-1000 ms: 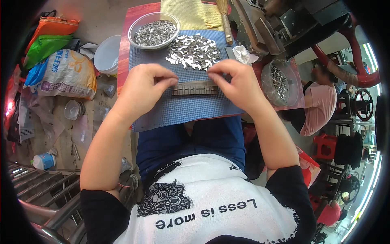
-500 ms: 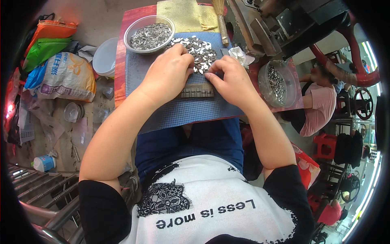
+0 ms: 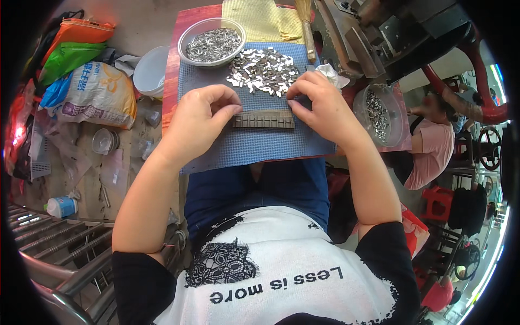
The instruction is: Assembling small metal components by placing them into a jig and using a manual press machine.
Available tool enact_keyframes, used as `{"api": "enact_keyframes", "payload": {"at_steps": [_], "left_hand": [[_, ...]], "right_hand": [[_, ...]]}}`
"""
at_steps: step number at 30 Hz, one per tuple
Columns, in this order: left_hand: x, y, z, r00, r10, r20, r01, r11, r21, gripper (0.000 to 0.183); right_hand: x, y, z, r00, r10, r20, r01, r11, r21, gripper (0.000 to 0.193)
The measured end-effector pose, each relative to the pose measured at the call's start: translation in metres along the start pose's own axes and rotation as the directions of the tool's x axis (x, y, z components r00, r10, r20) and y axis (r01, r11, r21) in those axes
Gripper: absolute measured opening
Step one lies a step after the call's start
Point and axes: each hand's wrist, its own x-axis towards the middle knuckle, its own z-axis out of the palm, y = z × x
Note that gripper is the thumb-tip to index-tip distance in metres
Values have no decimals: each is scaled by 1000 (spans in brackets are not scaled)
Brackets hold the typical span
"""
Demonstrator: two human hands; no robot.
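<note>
A slotted metal bar [image 3: 264, 120] lies crosswise on the blue textured mat [image 3: 260, 147]. My left hand [image 3: 201, 116] is at the bar's left end, thumb and forefinger closed at the tips; anything between them is too small to make out. Just above the bar's right end is my right hand [image 3: 323, 108], its thumb and forefinger also drawn together, with what they hold hidden. Beyond both hands spreads a loose pile of small white and dark pieces [image 3: 262, 71]. Behind the left hand stands a clear round bowl [image 3: 183, 53] full of small shiny metal parts.
A wooden-handled brush [image 3: 309, 40] and yellow mat [image 3: 252, 21] lie at the back. Right of my hand are a crumpled white tissue [image 3: 331, 75] and a clear tub of metal parts [image 3: 398, 127]. A dark machine [image 3: 403, 40] looms at upper right; a person in pink [image 3: 433, 149] sits beyond.
My left hand has drawn back from the pile to the bar's left end, uncovering the pile. The right hand has come slightly away from the pile. The whole view has shifted a little.
</note>
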Motion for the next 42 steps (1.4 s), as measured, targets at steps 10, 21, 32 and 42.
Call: {"api": "enact_keyframes", "payload": {"at_steps": [10, 21, 32, 42], "left_hand": [[1, -13, 4, 968, 244, 59, -251, 941, 228, 13], [11, 1, 4, 995, 12, 97, -22, 995, 101, 13], [53, -7, 37, 936, 350, -46, -288, 833, 472, 14], [27, -1, 17, 946, 322, -50, -291, 904, 314, 12]], "right_hand": [[-9, -26, 3, 997, -14, 78, -1, 983, 184, 12], [-15, -35, 10, 995, 59, 79, -72, 981, 178, 13], [-1, -24, 12, 963, 213, -167, -187, 970, 158, 10], [13, -16, 36, 981, 98, -164, -117, 987, -107, 12]]}}
